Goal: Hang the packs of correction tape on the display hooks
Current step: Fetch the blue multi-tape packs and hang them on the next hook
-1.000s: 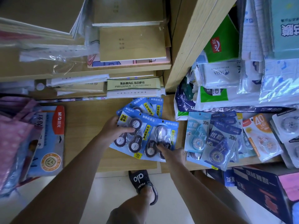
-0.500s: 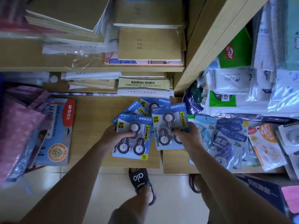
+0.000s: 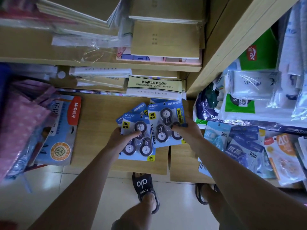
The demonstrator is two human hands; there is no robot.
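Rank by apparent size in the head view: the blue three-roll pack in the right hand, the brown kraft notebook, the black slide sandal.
1. Brown kraft notebook, largest.
2. Blue three-roll correction tape pack in the right hand.
3. Black slide sandal, though nearness makes this unsure.

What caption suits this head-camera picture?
Left hand and right hand each hold blue three-roll correction tape packs above a wooden shelf.

Bare forearms without sleeves; black slide sandals (image 3: 144, 186), the left one marked "alo", apparently with dark shorts.

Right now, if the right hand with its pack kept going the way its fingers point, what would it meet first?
Probably the pack gripped by the left hand: the right hand points left, its own pack already overlapping it. Depth unclear.
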